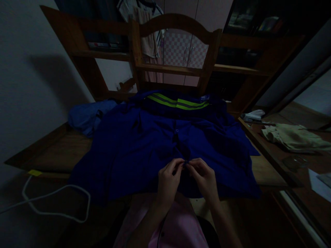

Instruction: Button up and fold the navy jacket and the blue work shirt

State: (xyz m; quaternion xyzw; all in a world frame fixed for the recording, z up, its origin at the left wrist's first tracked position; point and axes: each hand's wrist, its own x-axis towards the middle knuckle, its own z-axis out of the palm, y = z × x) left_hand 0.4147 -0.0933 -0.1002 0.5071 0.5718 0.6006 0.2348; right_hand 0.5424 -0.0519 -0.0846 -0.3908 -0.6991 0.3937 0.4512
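- In the head view, the blue garment (129, 148) lies spread across the middle of the frame, on the wooden surface (55, 148), with its yellow-green strips (162, 99) toward the upper centre.
- Your left hand (168, 177) and your right hand (204, 175) are at the lower centre; the fingertips of both pinch a small part of the garment's front, almost meeting.
- What exactly is between your fingertips is too small and dark to tell; it may be a button and its edge.
- One button (177, 130) shows above your hands, near the centre of the frame.
- The step in hand, in my judgement, is work on the front closure; whether you fasten or undo, I cannot tell.
- The next move probably calls for a firm pinch on one side, while the other side guides the small piece, without pulling the cloth crooked.
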